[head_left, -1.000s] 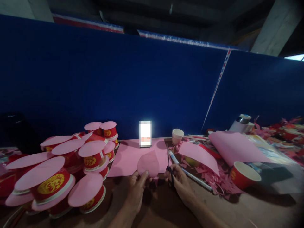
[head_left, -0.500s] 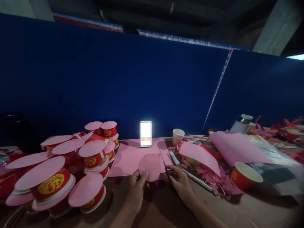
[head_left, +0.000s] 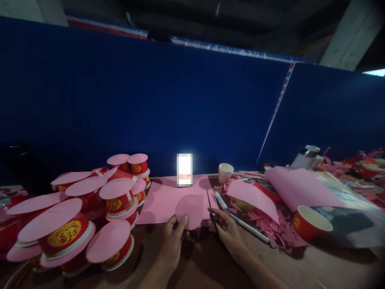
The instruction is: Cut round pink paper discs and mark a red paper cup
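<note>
Left hand (head_left: 173, 230): clamped on a pink paper piece (head_left: 189, 210), thumb on top, the other fingers partly hidden.
Right hand (head_left: 227, 228): gripping black-handled scissors (head_left: 213, 220), blades pointing away from the person.
Hands: apart, the paper's right edge and the scissors between them.
Paper piece: held over the near edge of a larger pink sheet (head_left: 155, 204); rounded on the left, square corner at upper right. Scissors just beside it; looks like no contact.
Phone (head_left: 184, 170): bright screen, blurred out, upright at the back of the sheet.
Table (head_left: 198, 265): brown, dark in front of the person, paler toward the right.
Table, left: crowd of red cups (head_left: 67, 236) with gold print, pink discs on top, some stacked.
Table, right: white cup (head_left: 225, 173), fat marker (head_left: 220, 199), slim pen (head_left: 252, 230), curved pink paper (head_left: 249, 196), heap of pink scraps (head_left: 281, 230), tilted red bowl (head_left: 313, 224), another pink sheet behind it. Far right is clutter, too blurred to sort.
Wall (head_left: 180, 100): plain dark blue panel behind the table, striped tape (head_left: 278, 104) running down a seam, more along the top edge.
Room: dim; dark ceiling (head_left: 255, 20), grey pillar (head_left: 349, 36) at upper right, bright gap (head_left: 375, 72) beside it.
</note>
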Action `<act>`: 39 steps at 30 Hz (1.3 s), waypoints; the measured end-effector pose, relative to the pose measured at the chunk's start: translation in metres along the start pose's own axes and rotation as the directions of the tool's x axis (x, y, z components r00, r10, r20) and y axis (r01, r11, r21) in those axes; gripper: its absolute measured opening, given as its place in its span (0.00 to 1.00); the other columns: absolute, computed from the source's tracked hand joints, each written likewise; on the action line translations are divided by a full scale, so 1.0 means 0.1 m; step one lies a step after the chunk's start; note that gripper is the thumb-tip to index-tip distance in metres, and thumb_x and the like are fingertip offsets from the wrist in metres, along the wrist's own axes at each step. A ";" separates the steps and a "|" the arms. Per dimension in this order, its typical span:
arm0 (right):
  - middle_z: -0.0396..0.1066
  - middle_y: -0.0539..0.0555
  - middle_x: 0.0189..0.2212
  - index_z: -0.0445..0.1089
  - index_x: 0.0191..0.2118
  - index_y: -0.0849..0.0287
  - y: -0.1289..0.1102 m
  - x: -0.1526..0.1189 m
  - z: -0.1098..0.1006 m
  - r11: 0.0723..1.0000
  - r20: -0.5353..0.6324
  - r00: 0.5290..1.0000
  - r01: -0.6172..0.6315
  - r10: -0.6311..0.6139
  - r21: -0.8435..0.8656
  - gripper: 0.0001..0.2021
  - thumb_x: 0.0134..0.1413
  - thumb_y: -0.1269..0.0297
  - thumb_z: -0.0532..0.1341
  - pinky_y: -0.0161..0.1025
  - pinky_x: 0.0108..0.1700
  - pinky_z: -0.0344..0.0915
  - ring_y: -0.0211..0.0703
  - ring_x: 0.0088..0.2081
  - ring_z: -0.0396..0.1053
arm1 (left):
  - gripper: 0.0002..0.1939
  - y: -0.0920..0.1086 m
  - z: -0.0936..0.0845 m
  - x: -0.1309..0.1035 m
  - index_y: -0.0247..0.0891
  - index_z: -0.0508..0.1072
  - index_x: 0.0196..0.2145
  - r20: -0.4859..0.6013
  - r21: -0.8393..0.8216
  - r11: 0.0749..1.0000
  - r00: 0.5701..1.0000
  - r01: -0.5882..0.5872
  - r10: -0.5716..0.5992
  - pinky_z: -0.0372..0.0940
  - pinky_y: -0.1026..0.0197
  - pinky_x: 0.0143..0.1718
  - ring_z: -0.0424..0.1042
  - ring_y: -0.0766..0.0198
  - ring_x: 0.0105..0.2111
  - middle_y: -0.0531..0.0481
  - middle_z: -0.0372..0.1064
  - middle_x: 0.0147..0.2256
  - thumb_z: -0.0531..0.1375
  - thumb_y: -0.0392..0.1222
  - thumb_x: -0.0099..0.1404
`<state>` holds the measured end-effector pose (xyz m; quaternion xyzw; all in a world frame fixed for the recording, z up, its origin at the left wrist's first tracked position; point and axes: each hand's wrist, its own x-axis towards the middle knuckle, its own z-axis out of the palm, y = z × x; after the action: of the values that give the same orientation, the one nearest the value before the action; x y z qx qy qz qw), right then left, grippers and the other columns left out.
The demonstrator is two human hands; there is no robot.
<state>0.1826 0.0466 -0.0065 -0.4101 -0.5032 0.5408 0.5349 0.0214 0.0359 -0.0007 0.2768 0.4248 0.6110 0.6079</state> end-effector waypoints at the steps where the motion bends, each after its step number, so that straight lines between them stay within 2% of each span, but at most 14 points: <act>1: 0.67 0.49 0.24 0.66 0.45 0.60 0.00 0.00 0.00 1.000 0.002 1.000 0.000 0.000 -0.003 0.22 0.41 0.61 0.66 0.34 0.31 0.63 0.37 0.27 0.65 | 0.14 0.00 0.00 0.00 0.34 0.70 0.30 -0.012 0.002 1.000 1.000 0.000 0.000 0.58 0.70 0.21 0.62 0.72 0.21 0.54 0.66 0.24 0.65 0.45 0.48; 4: 0.67 0.50 0.26 0.66 0.45 0.59 0.01 0.00 -0.01 1.000 0.007 1.000 0.007 -0.007 -0.027 0.21 0.42 0.61 0.66 0.33 0.31 0.62 0.37 0.29 0.65 | 0.14 -0.01 -0.02 0.02 0.33 0.70 0.29 -0.046 0.019 1.000 0.999 -0.002 0.003 0.58 0.70 0.21 0.61 0.73 0.20 0.54 0.65 0.23 0.65 0.45 0.47; 8: 0.65 0.50 0.26 0.67 0.44 0.61 0.01 -0.01 0.00 0.997 0.007 1.000 0.023 -0.023 -0.069 0.22 0.41 0.61 0.66 0.32 0.29 0.62 0.36 0.28 0.63 | 0.14 -0.05 -0.05 0.05 0.33 0.70 0.29 -0.036 0.035 0.999 0.999 -0.011 0.012 0.60 0.69 0.23 0.61 0.73 0.21 0.55 0.63 0.22 0.65 0.44 0.47; 16: 0.66 0.50 0.28 0.67 0.46 0.59 -0.04 -0.02 0.01 0.999 -0.017 1.000 0.017 -0.018 -0.046 0.24 0.38 0.65 0.68 0.31 0.29 0.61 0.36 0.30 0.63 | 0.13 -0.05 -0.05 0.06 0.33 0.71 0.28 -0.048 0.007 1.000 0.999 -0.003 0.003 0.61 0.68 0.25 0.64 0.71 0.23 0.54 0.66 0.23 0.66 0.44 0.46; 22: 0.64 0.48 0.25 0.67 0.46 0.59 -0.06 -0.04 0.00 0.998 0.023 1.000 0.007 -0.005 -0.070 0.23 0.39 0.65 0.67 0.30 0.28 0.59 0.35 0.27 0.61 | 0.15 -0.03 -0.04 0.04 0.32 0.71 0.27 -0.090 0.004 1.000 0.996 0.009 -0.008 0.62 0.67 0.26 0.65 0.70 0.24 0.53 0.67 0.24 0.66 0.44 0.44; 27: 0.62 0.47 0.23 0.66 0.47 0.60 -0.01 -0.03 -0.04 0.982 0.063 0.998 0.017 -0.005 -0.187 0.22 0.43 0.65 0.65 0.30 0.25 0.57 0.33 0.25 0.58 | 0.15 -0.03 -0.04 0.04 0.33 0.71 0.28 -0.073 -0.007 1.000 0.997 0.015 -0.015 0.63 0.67 0.26 0.67 0.69 0.24 0.52 0.69 0.25 0.66 0.44 0.45; 32: 0.64 0.48 0.24 0.69 0.44 0.61 -0.03 -0.05 -0.02 0.967 0.066 0.998 0.024 -0.008 -0.252 0.19 0.42 0.63 0.65 0.30 0.25 0.58 0.33 0.25 0.59 | 0.14 -0.02 -0.03 0.03 0.33 0.70 0.28 -0.042 0.001 1.000 0.999 0.011 -0.011 0.62 0.67 0.26 0.67 0.69 0.23 0.53 0.68 0.23 0.65 0.44 0.46; 39: 0.66 0.50 0.25 0.70 0.42 0.60 -0.07 -0.07 0.01 0.977 0.085 0.996 0.029 -0.011 -0.213 0.18 0.41 0.62 0.65 0.31 0.25 0.59 0.34 0.24 0.60 | 0.14 -0.04 -0.03 0.03 0.33 0.71 0.29 -0.039 0.012 1.000 0.999 0.007 -0.006 0.63 0.66 0.28 0.68 0.68 0.24 0.53 0.69 0.23 0.65 0.45 0.47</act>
<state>0.1831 0.0385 0.0000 -0.4372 -0.5846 0.4948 0.4715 0.0208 0.0383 -0.0062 0.2670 0.4414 0.6117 0.5998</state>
